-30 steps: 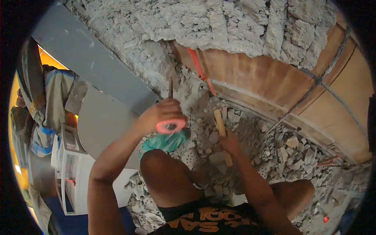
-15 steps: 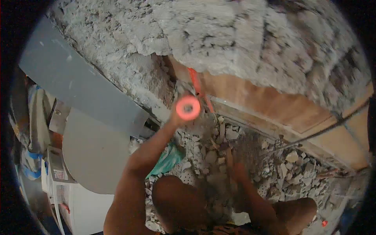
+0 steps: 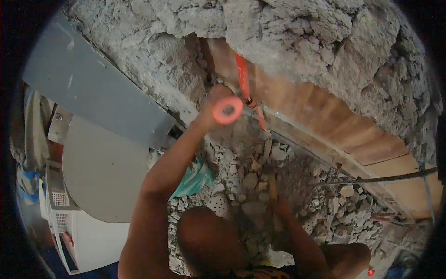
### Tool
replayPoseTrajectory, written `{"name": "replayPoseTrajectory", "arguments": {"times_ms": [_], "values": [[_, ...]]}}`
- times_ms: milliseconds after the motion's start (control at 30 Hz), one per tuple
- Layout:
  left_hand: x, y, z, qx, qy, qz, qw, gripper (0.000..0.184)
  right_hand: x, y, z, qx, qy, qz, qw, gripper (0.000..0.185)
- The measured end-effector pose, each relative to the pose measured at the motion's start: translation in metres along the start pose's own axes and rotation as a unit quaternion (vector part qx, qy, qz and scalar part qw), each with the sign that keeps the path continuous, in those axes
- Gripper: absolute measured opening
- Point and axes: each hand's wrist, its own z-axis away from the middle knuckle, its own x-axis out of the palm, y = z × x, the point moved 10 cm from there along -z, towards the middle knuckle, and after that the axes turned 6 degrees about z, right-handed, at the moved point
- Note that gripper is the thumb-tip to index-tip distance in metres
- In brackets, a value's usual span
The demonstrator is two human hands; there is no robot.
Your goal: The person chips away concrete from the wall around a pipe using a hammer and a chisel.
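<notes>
Red-guarded chisel (image 3: 228, 110), wrapped by the fingers of the left hand (image 3: 215, 98), has been brought nearer the orange strap (image 3: 242, 76), apparently shifting the work, while a wooden handle (image 3: 273, 185) is gripped by the right hand (image 3: 281, 207).

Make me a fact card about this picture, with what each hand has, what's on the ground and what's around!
Left hand: gripping a pink-guarded tool
Right hand: around a wooden handle; the rest of it is hard to make out
Ground: broken rubble, with green plastic lying on it
Around: rough grey wall, brown wooden panel, flat grey board
Bright bit: orange-red strip near the left hand
</notes>
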Motion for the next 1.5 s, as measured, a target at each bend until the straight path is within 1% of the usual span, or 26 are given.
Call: {"name": "replayPoseTrajectory", "arguments": {"times_ms": [33, 67, 100, 167, 200, 233, 300, 367, 400, 467, 533, 600, 700, 767, 800, 833, 900, 933, 1000, 1067, 1200, 1267, 1300, 1400, 1467, 1500], "values": [[-0.008, -0.036, 0.014, -0.037, 0.182, 0.107, 0.977, 0.035, -0.01, -0.008, -0.001, -0.025, 0.045, 0.161, 0.986, 0.055], [-0.013, -0.047, 0.025, -0.058, 0.268, 0.159, 0.948, 0.034, -0.018, -0.015, -0.001, -0.048, 0.089, 0.317, 0.943, 0.054], [-0.018, -0.057, 0.039, -0.069, 0.354, 0.21, 0.909, 0.033, -0.018, -0.003, -0.011, -0.047, 0.09, 0.314, 0.944, 0.054], [0.001, -0.014, 0.04, -0.021, 0.269, 0.234, 0.934, 0.033, -0.017, 0.006, -0.031, -0.168, 0.144, 0.281, 0.934, 0.052], [0.014, 0.014, 0.044, 0.02, 0.211, 0.243, 0.946, 0.032, -0.012, 0.007, -0.023, -0.162, 0.14, 0.279, 0.936, 0.052], [0.024, 0.041, 0.05, 0.06, 0.155, 0.247, 0.955, 0.03, -0.006, 0.015, -0.021, -0.09, 0.074, 0.127, 0.985, 0.051], [0.026, 0.098, 0.055, 0.119, 0.042, 0.24, 0.962, 0.028, 0.005, 0.024, -0.024, -0.019, 0.008, -0.025, 0.999, 0.05], [0.028, 0.119, 0.066, 0.137, 0.018, 0.195, 0.971, 0.028, -0.01, 0.011, -0.022, -0.127, 0.087, 0.158, 0.975, 0.05], [0.033, 0.129, 0.071, 0.158, -0.008, 0.149, 0.976, 0.027, -0.009, 0.012, -0.017, -0.123, 0.087, 0.157, 0.976, 0.05], [0.024, 0.125, 0.071, 0.179, -0.004, 0.146, 0.973, 0.028, 0.0, 0.008, -0.001, -0.097, 0.032, 0.011, 0.995, 0.052], [0.006, 0.108, 0.06, 0.156, 0.025, 0.089, 0.983, 0.029, 0.01, -0.019, 0.023, -0.071, -0.022, -0.134, 0.988, 0.054], [0.004, 0.081, 0.052, 0.136, 0.023, 0.077, 0.987, 0.031, 0.016, -0.032, 0.026, -0.06, -0.048, -0.205, 0.976, 0.055], [0.021, 0.036, 0.053, 0.105, 0.004, 0.03, 0.994, 0.034, 0.025, -0.003, 0.003, -0.024, -0.015, -0.144, 0.989, 0.056], [0.02, 0.034, 0.049, 0.097, -0.025, -0.003, 0.995, 0.036, 0.019, 0.046, -0.062, -0.111, 0.109, -0.034, 0.987, 0.055], [0.013, 0.043, 0.044, 0.101, -0.025, -0.004, 0.995, 0.036, 0.014, 0.032, -0.05, -0.112, 0.112, -0.036, 0.987, 0.055], [0.003, 0.05, 0.04, 0.086, 0.005, 0.028, 0.996, 0.036, 0.018, 0.001, -0.035, -0.17, 0.126, 0.216, 0.953, 0.053], [0.001, 0.057, 0.036, 0.068, 0.031, 0.063, 0.995, 0.036, 0.027, -0.061, 0.018, -0.214, 0.128, 0.452, 0.857, 0.052], [0.002, 0.06, 0.034, 0.066, 0.04, 0.069, 0.995, 0.038, 0.014, -0.08, 0.042, -0.135, 0.097, 0.287, 0.944, 0.049], [0.003, 0.058, 0.036, 0.059, 0.056, 0.071, 0.994, 0.039, 0.023, -0.086, 0.054, -0.054, 0.062, 0.117, 0.99, 0.047], [0.009, 0.045, 0.036, 0.022, 0.068, 0.118, 0.99, 0.042, 0.007, -0.124, 0.078, -0.256, 0.227, 0.088, 0.936, 0.036], [0.017, 0.04, 0.038, 0.044, 0.076, 0.087, 0.992, 0.045, 0.004, -0.142, 0.096, -0.296, 0.228, 0.025, 0.928, 0.045], [0.012, 0.041, 0.038, 0.045, 0.087, 0.117, 0.988, 0.047, -0.01, -0.175, 0.127, -0.406, 0.216, -0.131, 0.878, 0.021], [0.015, 0.035, 0.039, 0.04, 0.091, 0.118, 0.988, 0.047, -0.01, -0.175, 0.121, -0.406, 0.213, -0.126, 0.88, 0.021], [0.016, 0.026, 0.036, 0.042, 0.115, 0.086, 0.989, 0.048, -0.002, -0.174, 0.109, -0.416, 0.095, -0.261, 0.866, 0.017], [0.009, 0.023, 0.037, 0.042, 0.152, 0.106, 0.982, 0.047, -0.016, -0.162, 0.107, -0.34, 0.228, -0.209, 0.888, 0.015], [0.008, 0.02, 0.036, 0.036, 0.155, 0.104, 0.982, 0.047, -0.018, -0.173, 0.115, -0.342, 0.222, -0.204, 0.89, 0.015]]}}
